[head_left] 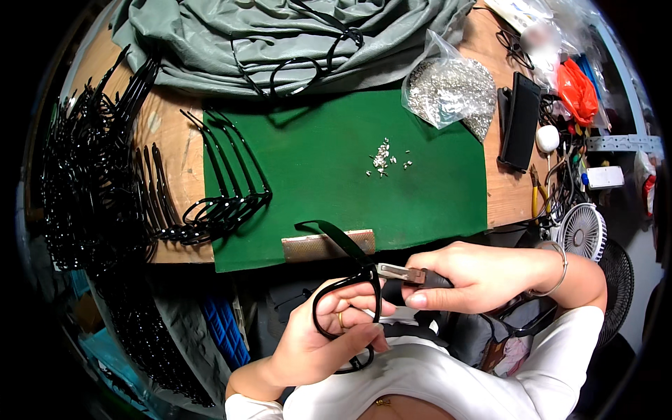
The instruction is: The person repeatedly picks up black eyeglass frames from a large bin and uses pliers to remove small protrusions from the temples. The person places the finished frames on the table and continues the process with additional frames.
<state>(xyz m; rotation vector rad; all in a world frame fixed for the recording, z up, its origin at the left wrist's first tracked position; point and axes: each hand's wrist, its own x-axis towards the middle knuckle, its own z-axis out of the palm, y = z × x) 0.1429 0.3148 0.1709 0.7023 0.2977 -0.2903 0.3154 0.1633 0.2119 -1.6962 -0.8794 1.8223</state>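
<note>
The left hand [318, 336] gripped black glasses [343, 301] low, near the body — below the bench [175, 147] edge. The right hand [465, 276] squeezed a small tool w/ metal tip [409, 274] touching the frame hinge. Tiny screws [383, 159] lay on the green mat [329, 168].

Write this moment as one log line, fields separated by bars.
left hand: holds black glasses frame | right hand: holds pliers at frame hinge | green mat: small metal parts

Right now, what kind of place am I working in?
Probably a small eyeglass assembly workbench: stacks of black frames beside a green mat, a bag of tiny metal parts, and your hands fitting a frame with a tool.
</note>
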